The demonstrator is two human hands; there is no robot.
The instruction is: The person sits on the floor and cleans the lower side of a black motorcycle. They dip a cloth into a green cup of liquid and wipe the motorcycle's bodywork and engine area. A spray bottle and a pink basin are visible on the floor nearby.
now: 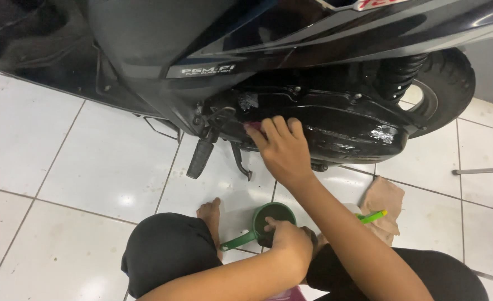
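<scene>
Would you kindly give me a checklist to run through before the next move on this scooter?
1. Right hand presses the pink pad flat on the engine cover: ok.
2. Left hand at the rim of the scoop: ok.
3. Scoop upright on the floor: ok.
4. Scoop's contents: cannot tell, dark inside.
5. Brush lying on the rag beside the right arm: ok.
</scene>
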